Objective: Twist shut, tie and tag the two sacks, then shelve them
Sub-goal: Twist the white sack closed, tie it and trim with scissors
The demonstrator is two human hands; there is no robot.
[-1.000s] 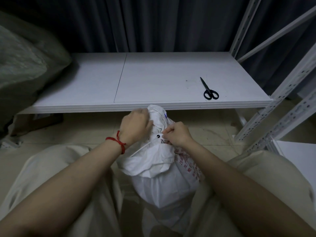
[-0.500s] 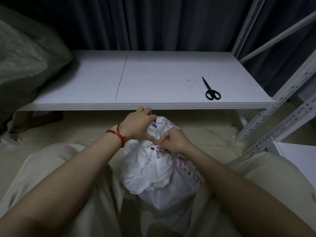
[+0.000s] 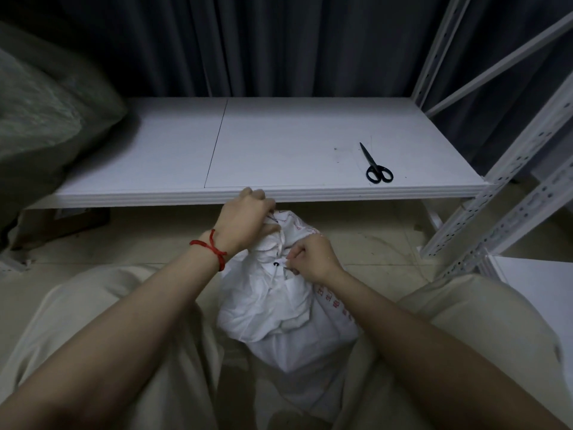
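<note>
Head view: 1 white sack (image 3: 288,324) stands on the floor between the person's knees, just in front of the shelf (image 3: 310,193). The left hand (image 3: 245,218) grips its bunched neck in curled fingers. The right hand (image 3: 314,259) pinches a thin white tie (image 3: 280,243) at the neck. Scissors (image 3: 376,169) lie on the shelf's right part; 1 grey-green sack (image 3: 46,113) rests at its left end.

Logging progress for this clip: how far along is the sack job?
Done: white sack twisted shut, neck gripped by the left hand. In hand: the right hand pinches the tie at the neck. Left: no clear tag; sack sits on the floor, not on the shelf.
</note>
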